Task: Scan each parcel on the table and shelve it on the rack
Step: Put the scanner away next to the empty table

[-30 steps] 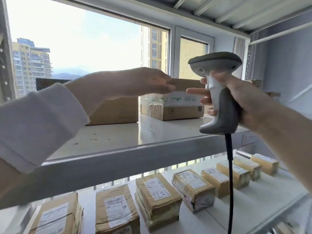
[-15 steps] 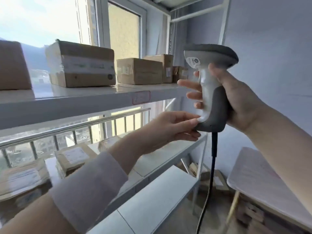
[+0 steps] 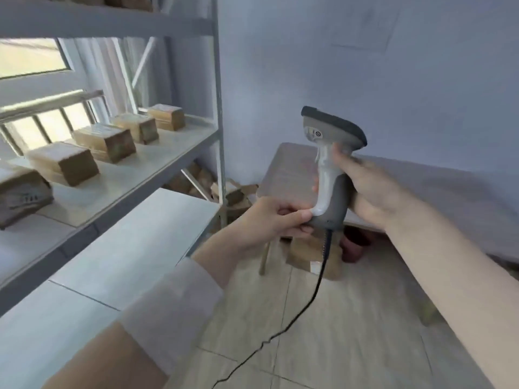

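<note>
Fingers (image 3: pixel 341 161) of the right hand (image 3: pixel 373 189) are wrapped round the grip of the grey scanner (image 3: pixel 330 169), holding it upright with its dark-capped head on top. Fingers of the left hand (image 3: pixel 276 220) are curled and pinch the scanner's base, thumb laid along the lower front of the grip; a white sleeve (image 3: pixel 171 310) covers that forearm.

Behind the hands stands the rack (image 3: pixel 219 108), a pale metal frame filling the left side. Its middle shelf carries a row of brown taped parcels (image 3: pixel 105 141), side by side and running back toward the window. The shelf below it lies bare and white.

To the right, the worktop (image 3: pixel 449 189) stretches along the blue wall, partly hidden by the right arm; its surface is blurred. Loose cardboard boxes (image 3: pixel 309 256) sit on the tiled floor under its near end.

Smallest, the black cable (image 3: pixel 314 296) drops from the scanner's base and trails down across the floor tiles.
</note>
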Demonstrator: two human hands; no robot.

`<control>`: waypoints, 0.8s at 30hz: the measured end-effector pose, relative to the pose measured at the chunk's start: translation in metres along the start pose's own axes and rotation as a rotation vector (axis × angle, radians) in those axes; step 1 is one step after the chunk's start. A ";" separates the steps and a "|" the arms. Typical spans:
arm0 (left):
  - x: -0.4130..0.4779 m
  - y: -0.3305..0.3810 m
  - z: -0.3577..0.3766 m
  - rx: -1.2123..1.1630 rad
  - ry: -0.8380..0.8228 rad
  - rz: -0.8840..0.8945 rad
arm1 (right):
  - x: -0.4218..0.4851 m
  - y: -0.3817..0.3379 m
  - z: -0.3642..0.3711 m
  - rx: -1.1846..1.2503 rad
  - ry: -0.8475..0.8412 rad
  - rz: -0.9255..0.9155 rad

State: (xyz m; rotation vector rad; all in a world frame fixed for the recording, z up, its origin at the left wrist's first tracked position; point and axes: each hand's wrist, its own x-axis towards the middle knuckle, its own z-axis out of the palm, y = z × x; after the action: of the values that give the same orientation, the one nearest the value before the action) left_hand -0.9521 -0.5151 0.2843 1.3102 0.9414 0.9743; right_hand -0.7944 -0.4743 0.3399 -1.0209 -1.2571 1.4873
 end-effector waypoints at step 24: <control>0.191 -0.107 -0.027 -0.097 -0.358 -0.242 | 0.124 0.105 -0.087 0.068 0.483 0.067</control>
State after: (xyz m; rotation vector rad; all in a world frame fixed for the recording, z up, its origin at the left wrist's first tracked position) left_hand -0.9117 -0.3271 0.1758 1.2061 0.7442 0.5673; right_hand -0.7543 -0.3402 0.2195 -1.2910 -0.8293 1.2227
